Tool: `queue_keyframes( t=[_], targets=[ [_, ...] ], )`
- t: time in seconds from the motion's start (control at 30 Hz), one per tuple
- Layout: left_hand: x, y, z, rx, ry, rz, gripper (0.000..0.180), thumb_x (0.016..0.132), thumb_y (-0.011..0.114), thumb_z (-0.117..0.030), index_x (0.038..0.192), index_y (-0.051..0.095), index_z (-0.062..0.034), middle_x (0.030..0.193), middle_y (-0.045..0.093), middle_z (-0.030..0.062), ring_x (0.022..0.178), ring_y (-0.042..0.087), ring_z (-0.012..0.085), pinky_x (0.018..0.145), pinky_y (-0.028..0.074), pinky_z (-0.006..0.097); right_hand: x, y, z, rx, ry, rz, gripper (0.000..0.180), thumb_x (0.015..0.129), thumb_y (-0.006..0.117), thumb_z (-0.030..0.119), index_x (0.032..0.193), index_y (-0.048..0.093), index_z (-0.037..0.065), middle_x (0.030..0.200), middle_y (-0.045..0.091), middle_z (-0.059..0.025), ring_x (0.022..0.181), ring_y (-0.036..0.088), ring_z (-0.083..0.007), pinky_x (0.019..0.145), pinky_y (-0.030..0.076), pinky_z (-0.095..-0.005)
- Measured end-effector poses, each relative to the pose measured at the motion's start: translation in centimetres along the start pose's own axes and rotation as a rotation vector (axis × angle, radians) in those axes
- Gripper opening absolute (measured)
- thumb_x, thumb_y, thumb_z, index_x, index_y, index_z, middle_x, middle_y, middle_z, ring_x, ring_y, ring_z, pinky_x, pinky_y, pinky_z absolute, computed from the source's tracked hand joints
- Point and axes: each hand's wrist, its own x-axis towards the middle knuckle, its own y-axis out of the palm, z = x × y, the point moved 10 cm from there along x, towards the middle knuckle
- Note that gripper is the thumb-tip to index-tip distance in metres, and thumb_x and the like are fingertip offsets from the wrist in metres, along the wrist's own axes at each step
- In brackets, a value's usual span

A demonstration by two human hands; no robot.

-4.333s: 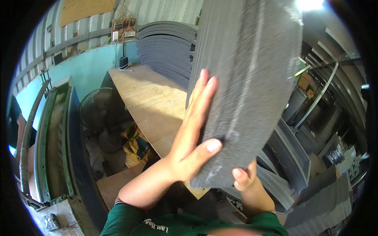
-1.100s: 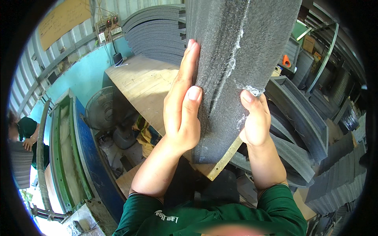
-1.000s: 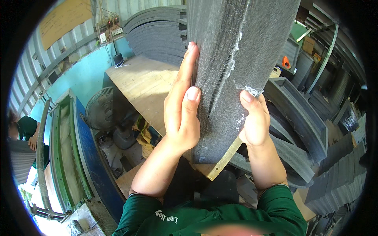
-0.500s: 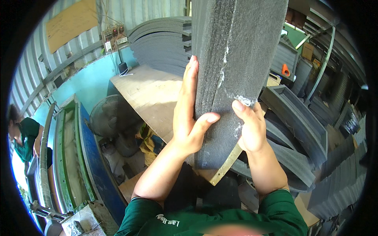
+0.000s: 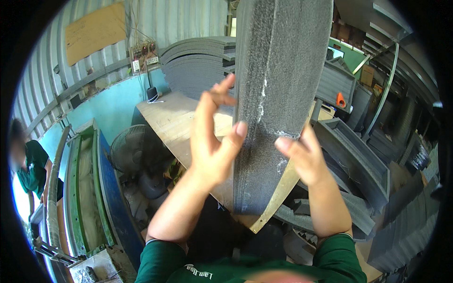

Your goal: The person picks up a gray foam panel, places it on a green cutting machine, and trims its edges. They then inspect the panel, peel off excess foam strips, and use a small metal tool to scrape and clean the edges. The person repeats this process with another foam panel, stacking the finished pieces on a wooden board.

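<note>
Grey block point(image 5: 290, 85) is seen in front of the person, over the near end of the surface point(image 5: 165, 115), its far end cut off by the upper edge of the view; whether it lies flat or is tilted cannot be told. The left hand point(image 5: 210, 153) is held at its left side with fingers spread apart, its thumb over the near face. The right hand point(image 5: 306, 158) is placed at the right side, thumb and fingers apart; whether any grip is applied cannot be told.

The block could be shifted or tipped if it were pushed from one side only, since little support seems to be given on the left. White strands point(image 5: 263, 92) could be snagged and pulled loose by the right thumb.

Half a second ago, the left palm was laid along the block's side; now it is turned away, its fingers bent. The right thumb has been moved off the bunched strands, and more of the yellowish strip point(image 5: 278, 193) is exposed.
</note>
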Motion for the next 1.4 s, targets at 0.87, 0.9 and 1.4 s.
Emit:
queue_keyframes(
  t=[0.87,0.9,1.4],
  targets=[
    [17.1,2.6,-2.8,-0.653,-0.109,0.319,0.086,0.082,0.076,-0.005,0.155,0.032,-0.0001,0.140,0.053,0.0155,0.128,0.052,0.0237,0.110,0.043,0.039,9.4,-0.2,8.2,0.097,-0.176,0.076,0.060,0.094,0.075,0.017,0.143,0.046,-0.003,0.130,0.062,-0.0118,0.120,0.061,-0.0181,0.105,0.047,-0.0336],
    [17.2,2.7,-3.3,-0.660,-0.020,0.326,0.078,0.083,0.075,-0.008,0.151,0.036,0.0001,0.129,0.059,0.0124,0.119,0.057,0.0215,0.105,0.046,0.037,9.7,-0.4,8.5,0.081,-0.184,0.078,0.059,0.094,0.075,0.017,0.142,0.047,-0.003,0.130,0.062,-0.0118,0.121,0.060,-0.0180,0.105,0.047,-0.0336],
    [19.9,1.3,-3.8,-0.142,0.197,0.252,0.035,0.097,0.064,-0.028,0.119,0.073,-0.0009,0.100,0.075,0.0071,0.096,0.066,0.0155,0.090,0.050,0.032,13.1,-2.9,16.6,-0.360,-0.559,-0.250,0.065,0.095,0.074,0.017,0.148,0.041,-0.002,0.138,0.058,-0.0167,0.126,0.058,-0.0241,0.108,0.046,-0.0386]
  ],
)
